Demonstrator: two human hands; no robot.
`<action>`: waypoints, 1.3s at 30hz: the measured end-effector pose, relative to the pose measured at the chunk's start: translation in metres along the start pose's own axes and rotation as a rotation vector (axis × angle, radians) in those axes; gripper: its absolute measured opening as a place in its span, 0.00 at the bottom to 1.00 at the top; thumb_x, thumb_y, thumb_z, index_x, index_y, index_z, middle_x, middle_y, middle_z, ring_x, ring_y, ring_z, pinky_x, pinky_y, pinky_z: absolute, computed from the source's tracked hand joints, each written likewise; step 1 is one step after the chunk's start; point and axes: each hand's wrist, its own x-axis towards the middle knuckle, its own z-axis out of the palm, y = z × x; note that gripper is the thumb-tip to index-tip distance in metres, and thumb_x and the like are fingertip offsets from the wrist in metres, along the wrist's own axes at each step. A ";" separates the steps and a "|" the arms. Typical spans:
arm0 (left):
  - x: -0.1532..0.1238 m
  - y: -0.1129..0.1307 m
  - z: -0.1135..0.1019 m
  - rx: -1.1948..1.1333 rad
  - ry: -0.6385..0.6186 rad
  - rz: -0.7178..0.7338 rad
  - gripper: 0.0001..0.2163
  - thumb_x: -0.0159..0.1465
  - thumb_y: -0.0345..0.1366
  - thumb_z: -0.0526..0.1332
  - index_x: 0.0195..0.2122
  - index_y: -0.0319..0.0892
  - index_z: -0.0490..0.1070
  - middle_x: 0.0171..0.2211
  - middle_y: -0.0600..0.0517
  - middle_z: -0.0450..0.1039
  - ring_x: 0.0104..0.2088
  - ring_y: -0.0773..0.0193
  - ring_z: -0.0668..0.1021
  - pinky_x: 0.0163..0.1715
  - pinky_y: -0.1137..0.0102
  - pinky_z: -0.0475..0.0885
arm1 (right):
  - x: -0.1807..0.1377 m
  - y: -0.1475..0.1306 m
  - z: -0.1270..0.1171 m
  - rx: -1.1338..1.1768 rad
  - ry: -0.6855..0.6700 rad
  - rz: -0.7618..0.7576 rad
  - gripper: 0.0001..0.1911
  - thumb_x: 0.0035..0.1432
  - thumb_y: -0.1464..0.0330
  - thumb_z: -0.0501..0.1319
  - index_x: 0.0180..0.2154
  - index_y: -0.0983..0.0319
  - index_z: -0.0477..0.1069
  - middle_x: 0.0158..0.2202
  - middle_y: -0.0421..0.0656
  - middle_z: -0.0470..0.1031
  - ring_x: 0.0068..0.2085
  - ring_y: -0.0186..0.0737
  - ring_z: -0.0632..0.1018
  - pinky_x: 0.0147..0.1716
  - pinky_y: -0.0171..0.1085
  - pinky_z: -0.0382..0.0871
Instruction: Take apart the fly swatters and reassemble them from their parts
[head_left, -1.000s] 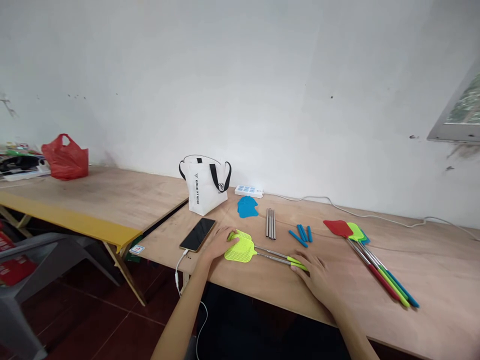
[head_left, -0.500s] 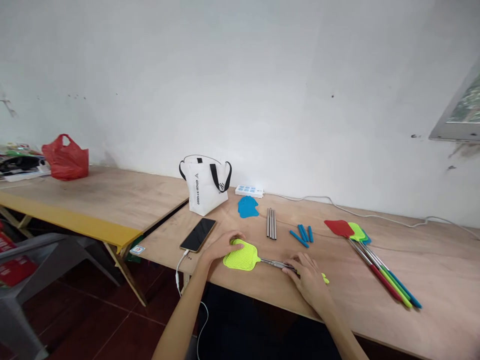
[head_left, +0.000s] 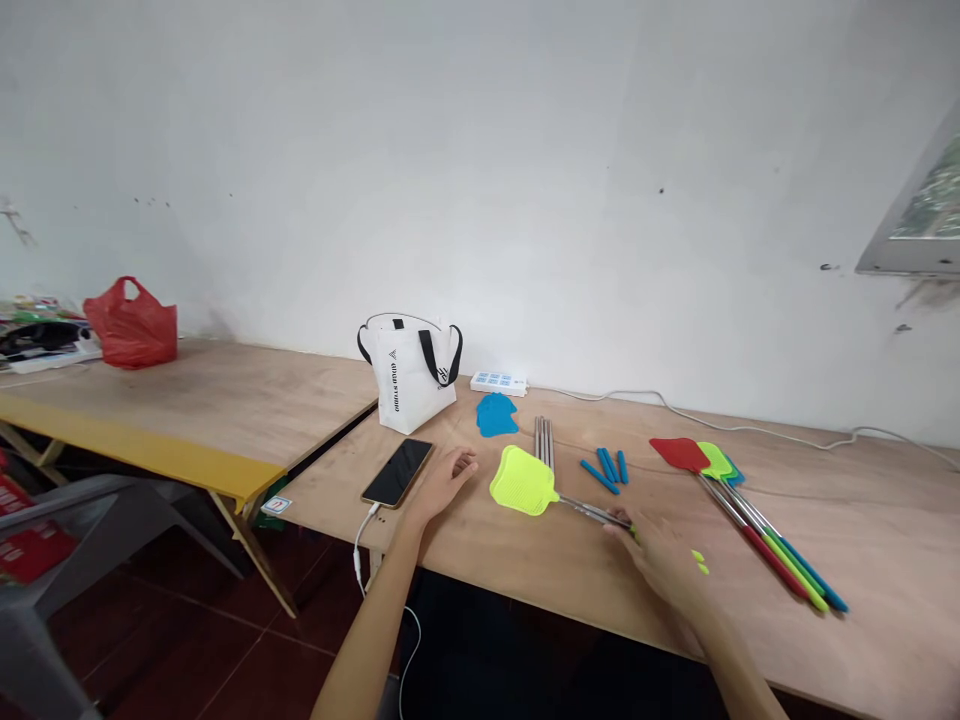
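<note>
My right hand [head_left: 660, 555] is closed round the handle end of yellow-green fly swatters [head_left: 523, 480] whose mesh heads lie stacked on the wooden table [head_left: 525, 570]. Their metal shafts run right into my fingers and yellow-green grip ends stick out past my hand. My left hand [head_left: 444, 478] rests flat on the table with fingers stretched out, just left of the swatter heads and beside a black phone [head_left: 397, 472]. It holds nothing.
A white tote bag [head_left: 411, 375], a power strip [head_left: 498, 382], a blue swatter head [head_left: 496, 414], metal rods [head_left: 543, 440] and blue grips [head_left: 606, 468] lie behind. Red, green and blue swatters [head_left: 742, 515] lie right. A red bag [head_left: 131, 322] sits on the left table.
My right hand has pulled the yellow-green swatters to the right across the table. My left hand has come off their heads and now lies apart from them.
</note>
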 end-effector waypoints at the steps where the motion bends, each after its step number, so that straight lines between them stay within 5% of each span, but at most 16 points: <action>1: 0.000 0.000 0.000 0.016 -0.011 -0.002 0.16 0.69 0.49 0.58 0.50 0.43 0.72 0.47 0.47 0.76 0.48 0.55 0.78 0.54 0.60 0.73 | 0.002 0.007 -0.007 -0.006 0.035 0.042 0.20 0.65 0.51 0.49 0.42 0.54 0.74 0.44 0.45 0.82 0.45 0.55 0.80 0.49 0.52 0.69; 10: -0.001 0.002 0.000 0.048 -0.067 0.001 0.16 0.69 0.48 0.58 0.48 0.43 0.72 0.47 0.46 0.77 0.49 0.54 0.78 0.54 0.60 0.72 | -0.007 0.084 -0.068 -0.213 0.250 0.623 0.32 0.64 0.46 0.46 0.53 0.58 0.74 0.42 0.54 0.81 0.41 0.59 0.80 0.36 0.48 0.71; 16: 0.000 -0.004 0.003 0.083 -0.075 0.017 0.16 0.68 0.48 0.59 0.49 0.43 0.72 0.50 0.45 0.76 0.50 0.53 0.77 0.55 0.59 0.71 | -0.018 0.105 -0.065 -0.457 0.089 0.463 0.29 0.67 0.60 0.42 0.56 0.65 0.72 0.44 0.59 0.78 0.48 0.59 0.79 0.42 0.49 0.72; 19: -0.001 -0.003 0.002 0.098 -0.092 0.021 0.15 0.68 0.48 0.58 0.49 0.43 0.73 0.50 0.46 0.76 0.51 0.53 0.77 0.55 0.60 0.71 | -0.018 0.104 -0.060 -0.524 0.047 0.392 0.26 0.66 0.64 0.42 0.51 0.61 0.75 0.48 0.56 0.78 0.53 0.59 0.76 0.45 0.52 0.72; 24: -0.002 -0.002 0.001 0.114 -0.092 0.033 0.15 0.68 0.48 0.58 0.47 0.44 0.73 0.49 0.46 0.77 0.51 0.53 0.77 0.55 0.60 0.70 | -0.021 0.114 -0.059 -0.563 0.029 0.424 0.26 0.62 0.63 0.48 0.57 0.53 0.73 0.58 0.50 0.73 0.58 0.59 0.73 0.48 0.57 0.71; 33: -0.002 -0.001 0.000 0.146 -0.108 0.046 0.15 0.69 0.48 0.57 0.47 0.45 0.74 0.48 0.47 0.77 0.50 0.53 0.77 0.54 0.60 0.70 | -0.024 0.159 -0.073 -0.399 -0.135 0.481 0.27 0.60 0.63 0.52 0.58 0.57 0.73 0.45 0.53 0.74 0.46 0.53 0.79 0.51 0.48 0.72; 39: -0.001 0.001 -0.001 0.160 -0.127 0.048 0.14 0.69 0.48 0.56 0.44 0.45 0.75 0.48 0.46 0.77 0.51 0.52 0.77 0.55 0.59 0.70 | -0.025 0.148 -0.070 -0.398 -0.033 0.463 0.25 0.65 0.59 0.46 0.53 0.57 0.75 0.40 0.52 0.74 0.43 0.54 0.80 0.45 0.48 0.74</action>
